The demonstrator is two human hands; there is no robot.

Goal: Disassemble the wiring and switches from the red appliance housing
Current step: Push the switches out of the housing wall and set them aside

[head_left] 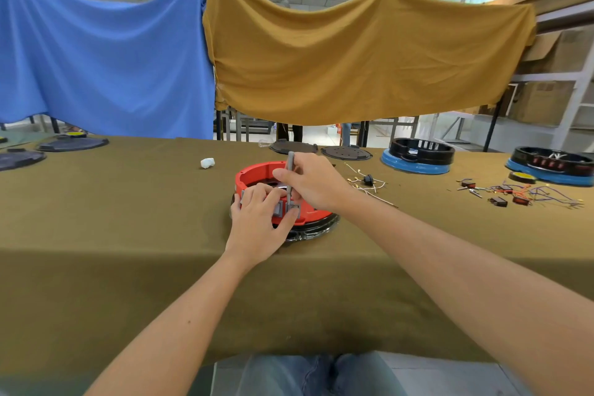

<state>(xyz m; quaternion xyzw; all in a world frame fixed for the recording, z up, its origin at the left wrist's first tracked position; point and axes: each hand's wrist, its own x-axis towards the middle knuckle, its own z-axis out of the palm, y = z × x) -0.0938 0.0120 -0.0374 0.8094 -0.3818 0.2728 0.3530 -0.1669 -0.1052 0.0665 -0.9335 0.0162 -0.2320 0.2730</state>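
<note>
A round red appliance housing [257, 174] on a black base lies on the olive cloth of the table, in the middle of the view. My left hand [258, 225] grips its near rim, fingers curled over the grey switches [294, 210] set in that rim. My right hand [310, 182] holds a thin grey tool [290, 167] upright, its tip down at one of the switches. The hands hide much of the housing's inside.
Loose white wires and a black plug [368, 182] lie right of the housing. Farther right are pulled switches with coloured wires [520, 194], yellow tape [522, 177] and two black-and-blue housings [418, 156]. Black lids [345, 153] lie behind; a white lump [207, 163] lies to the left.
</note>
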